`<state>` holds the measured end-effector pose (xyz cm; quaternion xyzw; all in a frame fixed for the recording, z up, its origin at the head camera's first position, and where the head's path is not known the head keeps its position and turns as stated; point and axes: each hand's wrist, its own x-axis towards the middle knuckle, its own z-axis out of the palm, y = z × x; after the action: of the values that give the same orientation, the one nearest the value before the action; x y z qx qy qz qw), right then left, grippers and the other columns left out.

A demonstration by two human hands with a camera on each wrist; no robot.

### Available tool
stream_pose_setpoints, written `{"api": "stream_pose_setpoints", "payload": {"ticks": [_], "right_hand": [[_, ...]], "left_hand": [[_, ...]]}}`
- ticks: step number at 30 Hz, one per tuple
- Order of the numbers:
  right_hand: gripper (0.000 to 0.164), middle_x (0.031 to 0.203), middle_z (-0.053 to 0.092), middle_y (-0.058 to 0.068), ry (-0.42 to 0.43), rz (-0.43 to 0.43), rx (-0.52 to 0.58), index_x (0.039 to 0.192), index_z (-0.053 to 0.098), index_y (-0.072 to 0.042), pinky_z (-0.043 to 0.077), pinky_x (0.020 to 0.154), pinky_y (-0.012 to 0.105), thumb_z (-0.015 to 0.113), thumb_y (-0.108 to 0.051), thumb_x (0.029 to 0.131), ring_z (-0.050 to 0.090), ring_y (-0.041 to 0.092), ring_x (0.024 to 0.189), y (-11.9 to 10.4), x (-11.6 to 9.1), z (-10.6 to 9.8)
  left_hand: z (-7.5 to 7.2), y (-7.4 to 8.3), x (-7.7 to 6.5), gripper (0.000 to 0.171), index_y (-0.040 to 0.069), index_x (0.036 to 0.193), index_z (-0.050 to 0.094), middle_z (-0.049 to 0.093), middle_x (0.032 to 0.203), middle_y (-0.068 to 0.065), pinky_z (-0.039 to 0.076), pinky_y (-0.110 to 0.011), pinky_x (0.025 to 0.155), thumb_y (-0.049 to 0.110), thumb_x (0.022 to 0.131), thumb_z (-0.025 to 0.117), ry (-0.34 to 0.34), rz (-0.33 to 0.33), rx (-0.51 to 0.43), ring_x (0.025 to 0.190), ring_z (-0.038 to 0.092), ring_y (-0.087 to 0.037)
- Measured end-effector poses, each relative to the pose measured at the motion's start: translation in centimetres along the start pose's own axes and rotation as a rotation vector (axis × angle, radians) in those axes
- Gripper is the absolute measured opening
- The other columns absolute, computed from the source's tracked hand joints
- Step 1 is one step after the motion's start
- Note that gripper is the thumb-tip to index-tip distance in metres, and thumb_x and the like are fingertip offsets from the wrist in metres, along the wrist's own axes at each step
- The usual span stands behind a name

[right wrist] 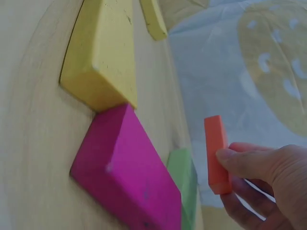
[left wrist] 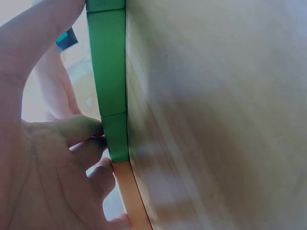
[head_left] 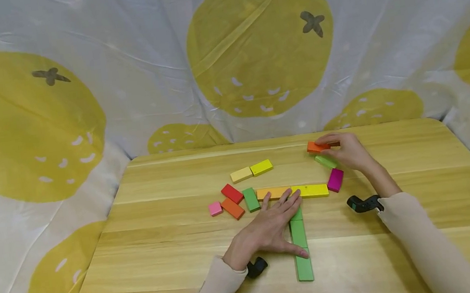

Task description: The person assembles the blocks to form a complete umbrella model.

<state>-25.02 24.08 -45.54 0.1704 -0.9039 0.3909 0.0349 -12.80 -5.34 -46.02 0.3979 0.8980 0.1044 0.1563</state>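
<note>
My right hand (head_left: 349, 153) pinches an orange block (right wrist: 215, 153) between thumb and fingers. In the right wrist view it is raised off the table, near a light green block (head_left: 326, 162). That block and a magenta block (head_left: 335, 180) form a chain curving back from a yellow block (head_left: 311, 191). A light orange block (head_left: 272, 193) adjoins the yellow one on the left. My left hand (head_left: 270, 227) spreads its fingers over the top of a column of green blocks (head_left: 304, 269), fingertips at the light orange block and the thumb against a lower green block.
Left of the light orange block lie a green block (head_left: 251, 199), a red block (head_left: 232, 193), an orange block and a pink block (head_left: 215, 208). Behind are a pale yellow block (head_left: 241, 175) and another yellow block (head_left: 261, 167). A fruit-printed cloth (head_left: 155, 92) hangs at the table's far edge.
</note>
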Motion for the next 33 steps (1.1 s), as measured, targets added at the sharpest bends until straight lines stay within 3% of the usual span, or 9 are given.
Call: {"api": "stream_pose_setpoints", "payload": {"ticks": [6, 14, 24, 33], "right_hand": [[0.031, 0.133, 0.066, 0.029, -0.049, -0.011, -0.006, 0.125, 0.072, 0.005, 0.049, 0.107, 0.061, 0.071, 0.003, 0.094, 0.058, 0.048, 0.130, -0.5, 1.7, 1.3], [0.027, 0.130, 0.068, 0.027, -0.117, -0.033, -0.025, 0.123, 0.073, 0.004, 0.051, 0.104, 0.059, 0.068, 0.003, 0.096, 0.062, 0.046, 0.125, -0.6, 2.9, 2.3], [0.029, 0.135, 0.065, 0.029, -0.204, 0.028, -0.009, 0.124, 0.073, 0.004, 0.051, 0.106, 0.057, 0.067, 0.005, 0.096, 0.060, 0.046, 0.127, -0.3, 3.5, 2.3], [0.031, 0.136, 0.064, 0.029, -0.222, 0.005, 0.047, 0.126, 0.071, 0.004, 0.051, 0.106, 0.057, 0.063, 0.008, 0.097, 0.060, 0.046, 0.128, 0.1, 3.3, 2.0]], "left_hand": [[0.1, 0.0, 0.1, 0.128, 0.012, 0.168, 0.010, 0.001, 0.176, 0.001, 0.005, -0.064, 0.129, 0.074, 0.077, 0.077, -0.004, -0.001, -0.001, 0.164, -0.002, -0.019], [0.0, 0.0, 0.1, 0.128, 0.013, 0.168, 0.010, 0.001, 0.176, 0.001, 0.005, -0.064, 0.129, 0.074, 0.077, 0.077, 0.002, 0.000, -0.006, 0.164, -0.002, -0.019], [0.0, 0.0, 0.1, 0.128, 0.013, 0.168, 0.011, 0.001, 0.176, 0.002, 0.004, -0.064, 0.129, 0.073, 0.077, 0.077, 0.000, -0.005, -0.013, 0.164, -0.003, -0.018], [0.0, 0.0, 0.0, 0.128, 0.013, 0.168, 0.011, 0.001, 0.176, 0.002, 0.005, -0.064, 0.129, 0.073, 0.077, 0.077, 0.001, -0.009, -0.009, 0.164, -0.002, -0.018]]}}
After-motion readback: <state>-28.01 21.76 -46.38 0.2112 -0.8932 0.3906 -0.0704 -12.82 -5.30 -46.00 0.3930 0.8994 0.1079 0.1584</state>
